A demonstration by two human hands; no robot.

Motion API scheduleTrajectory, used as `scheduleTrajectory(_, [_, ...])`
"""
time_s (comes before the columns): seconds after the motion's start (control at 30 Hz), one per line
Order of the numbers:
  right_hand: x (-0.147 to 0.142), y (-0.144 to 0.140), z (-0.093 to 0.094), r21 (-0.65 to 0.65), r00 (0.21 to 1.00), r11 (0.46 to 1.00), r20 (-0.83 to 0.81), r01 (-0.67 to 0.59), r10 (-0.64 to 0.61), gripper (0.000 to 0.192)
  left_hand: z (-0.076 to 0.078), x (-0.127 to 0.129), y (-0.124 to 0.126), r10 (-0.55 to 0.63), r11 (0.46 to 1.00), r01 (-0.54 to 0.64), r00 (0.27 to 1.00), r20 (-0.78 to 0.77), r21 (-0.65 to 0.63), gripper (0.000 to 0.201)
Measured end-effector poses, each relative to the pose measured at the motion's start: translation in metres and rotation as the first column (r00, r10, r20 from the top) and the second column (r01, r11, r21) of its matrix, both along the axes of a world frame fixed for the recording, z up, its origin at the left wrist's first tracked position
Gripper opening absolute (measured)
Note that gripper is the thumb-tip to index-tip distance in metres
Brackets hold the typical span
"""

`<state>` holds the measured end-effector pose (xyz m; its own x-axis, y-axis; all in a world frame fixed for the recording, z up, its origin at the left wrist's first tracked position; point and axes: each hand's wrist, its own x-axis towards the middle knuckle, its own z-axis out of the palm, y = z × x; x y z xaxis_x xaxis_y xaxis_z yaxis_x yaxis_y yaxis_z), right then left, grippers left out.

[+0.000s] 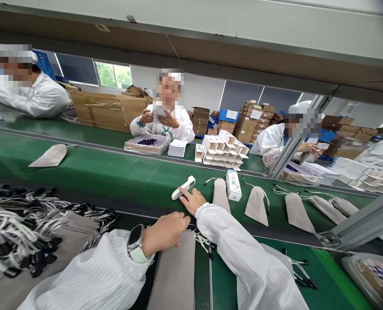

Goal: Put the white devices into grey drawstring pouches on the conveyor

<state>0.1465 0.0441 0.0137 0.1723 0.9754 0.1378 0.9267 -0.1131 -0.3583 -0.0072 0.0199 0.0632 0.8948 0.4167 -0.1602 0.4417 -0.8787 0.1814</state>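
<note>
Two green conveyor belts run across the frame, the far one lined with three workers in white coats, stacked white cartons between them. At lower left lies a heap of grey drawstring pouches; more pouches dot the belt at centre right (one beside a white box). Lower centre, the left hand rests on a flat grey pouch, fingers curled together. Just above, the right hand reaches with fingers spread, fingertips touching a white thermometer lying on the belt.
</note>
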Motion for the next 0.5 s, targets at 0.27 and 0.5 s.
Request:
scheduleTrajectory(0.27, [0.01, -0.001, 0.0, -0.099, 0.986, 0.987, -0.1, 0.123, -0.133, 0.039, 0.006, -0.001, 0.002, -0.022, 0.999, 0.021, 0.999, -0.029, -0.048, 0.019])
scheduleTrajectory(0.5, [0.04, 0.008, -0.006, -0.152, 0.909, 0.953, -0.293, 0.262, -0.297, 0.031, 0.031, -0.013, 0.009, -0.183, 0.951, 0.186, 0.982, 0.035, -0.248, 0.032])
